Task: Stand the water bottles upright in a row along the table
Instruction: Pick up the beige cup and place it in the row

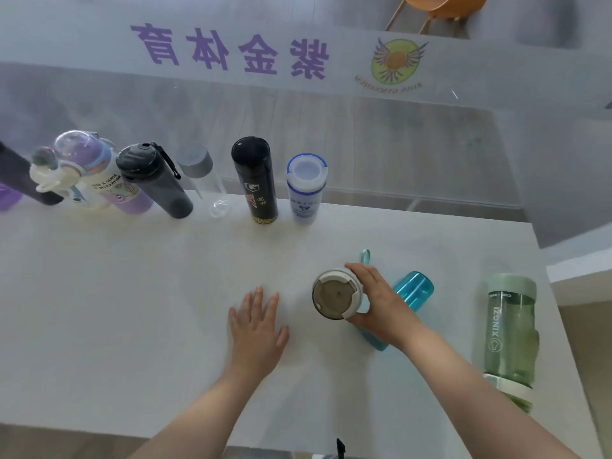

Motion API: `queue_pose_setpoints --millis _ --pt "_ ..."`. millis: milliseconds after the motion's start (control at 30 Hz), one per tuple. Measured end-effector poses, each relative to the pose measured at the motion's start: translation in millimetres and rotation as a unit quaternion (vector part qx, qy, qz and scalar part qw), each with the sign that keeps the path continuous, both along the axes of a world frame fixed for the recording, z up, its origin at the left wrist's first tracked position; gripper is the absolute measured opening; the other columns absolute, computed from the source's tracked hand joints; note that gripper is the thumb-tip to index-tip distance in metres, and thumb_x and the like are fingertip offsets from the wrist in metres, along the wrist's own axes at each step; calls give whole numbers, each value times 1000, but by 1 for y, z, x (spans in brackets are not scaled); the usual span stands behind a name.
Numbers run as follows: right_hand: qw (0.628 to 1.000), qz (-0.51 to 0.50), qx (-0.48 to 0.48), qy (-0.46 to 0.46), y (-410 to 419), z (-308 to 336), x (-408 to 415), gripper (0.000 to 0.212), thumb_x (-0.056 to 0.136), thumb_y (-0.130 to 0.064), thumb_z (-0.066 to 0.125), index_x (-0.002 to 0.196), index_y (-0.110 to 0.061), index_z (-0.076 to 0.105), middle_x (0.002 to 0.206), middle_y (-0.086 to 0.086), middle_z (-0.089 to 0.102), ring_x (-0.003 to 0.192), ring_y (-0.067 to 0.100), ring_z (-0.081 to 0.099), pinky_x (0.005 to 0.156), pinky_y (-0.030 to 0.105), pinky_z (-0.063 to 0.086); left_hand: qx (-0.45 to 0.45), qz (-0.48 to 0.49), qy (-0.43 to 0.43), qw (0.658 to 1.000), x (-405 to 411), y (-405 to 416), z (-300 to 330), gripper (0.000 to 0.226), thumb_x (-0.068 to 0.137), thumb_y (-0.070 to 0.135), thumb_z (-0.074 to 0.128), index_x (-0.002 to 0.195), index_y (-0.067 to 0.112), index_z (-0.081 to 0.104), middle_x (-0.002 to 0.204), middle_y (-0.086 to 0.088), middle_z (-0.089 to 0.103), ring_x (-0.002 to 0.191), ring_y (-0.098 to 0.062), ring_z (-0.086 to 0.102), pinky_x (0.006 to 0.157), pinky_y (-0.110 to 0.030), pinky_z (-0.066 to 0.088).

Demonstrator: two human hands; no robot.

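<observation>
Now a person leans over a white table [99, 309], seen from above through a camera on their head. Their right hand [381, 303] is wrapped around an upright bottle with a white-rimmed lid [334, 293], fingers curling over its far side and thumb hooked round its near side. The lid faces straight up at the camera, so the bottle's body is hidden beneath it; it looks to be held vertical, either standing on the table or just above it, I cannot tell which.

Just past the knuckles of that hand lies a teal bottle [412, 289] on its side, partly hidden under the wrist, with a teal loop strap [364, 256] showing beyond the fingertips. Farther to the right of the forearm, near the table edge, a pale green bottle [510, 329] also lies flat. These two look like the ones not yet stood up.

The left hand [258, 326] rests palm down on the bare tabletop, fingers straight and spread, holding nothing, a little to the left of the gripped lid. It seems to be steadying the person as they reach.

Well beyond both sets of fingertips, a row runs along the far edge of the table: a white bottle with a blue ring [306, 190], a black flask [255, 180], a clear bottle with a grey cap [202, 177], a dark grey bottle [152, 180], a purple-topped bottle [99, 173] and a few more at the far left, partly cut off. The held bottle probably belongs next to the white one.
</observation>
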State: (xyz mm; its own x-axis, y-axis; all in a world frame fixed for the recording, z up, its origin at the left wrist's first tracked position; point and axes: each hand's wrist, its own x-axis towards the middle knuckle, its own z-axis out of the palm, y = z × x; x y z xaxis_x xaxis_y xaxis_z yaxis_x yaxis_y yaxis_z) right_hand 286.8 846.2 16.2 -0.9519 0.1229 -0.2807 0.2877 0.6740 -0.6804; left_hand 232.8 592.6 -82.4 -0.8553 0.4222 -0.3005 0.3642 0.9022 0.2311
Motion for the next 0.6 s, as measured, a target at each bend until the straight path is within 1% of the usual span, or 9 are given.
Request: queue_pose_setpoints --millis 100,167,233,300,367,433,500,567,600 --pt "998 -19 -60 -6 15 2 -3 75 74 -28 81 133 -45 37 132 -18 44 116 1 49 101 21 41 14 50 12 999 7 14 -8 65 82 47 37 140 19 42 150 -18 37 139 -35 25 109 -56 12" --pt "995 -34 -97 -11 24 2 -6 65 75 -33 82 121 -53 41 125 -22 52 111 -3 53 97 18 44 25 72 24 997 10 16 -12 63 85 46 35 142 20 40 153 -15 33 142 -33 20 113 -53 6" --pt "992 -31 -120 -33 30 0 -9 58 76 -34 81 114 -56 43 120 -26 57 108 -5 56 95 18 47 29 84 39 995 13 17 -14 62 86 45 34 143 22 39 155 -13 31 143 -29 18 115 -50 3" --pt "992 -6 -118 -44 35 -1 -13 57 78 -35 79 116 -56 42 119 -27 57 108 -4 57 93 17 47 25 93 53 994 14 18 -16 61 86 44 34 143 23 39 155 -12 32 144 -28 19 116 -49 2" --pt "992 13 -118 -49 37 -1 -17 58 79 -37 78 122 -52 42 120 -27 57 107 -4 57 92 16 46 24 100 62 993 14 20 -17 61 85 43 34 142 23 41 155 -11 32 143 -28 21 116 -49 2" --pt "991 29 -116 -52 39 0 -20 59 81 -39 76 128 -45 41 121 -24 58 107 -2 58 92 19 46 23 104 67 992 14 20 -17 61 84 42 34 141 24 42 155 -10 32 144 -27 21 116 -49 5" --pt "994 42 -96 -43 40 1 -20 57 82 -41 73 129 -43 40 121 -22 57 109 -1 56 93 23 45 26 107 71 991 14 20 -17 62 83 42 35 141 24 43 154 -9 33 143 -27 22 116 -49 7" --pt "996 35 -86 -18 36 0 -16 58 82 -39 73 129 -42 39 124 -25 51 114 -3 49 98 25 42 30 108 77 991 14 20 -17 62 82 41 35 140 24 44 154 -9 34 143 -26 23 116 -49 7" --pt "996 21 -82 -7 33 -2 -13 66 81 -38 74 135 -39 35 131 -25 45 122 -4 42 105 26 38 32 108 79 991 14 20 -17 61 82 41 36 140 24 44 154 -8 34 143 -26 23 116 -48 7"
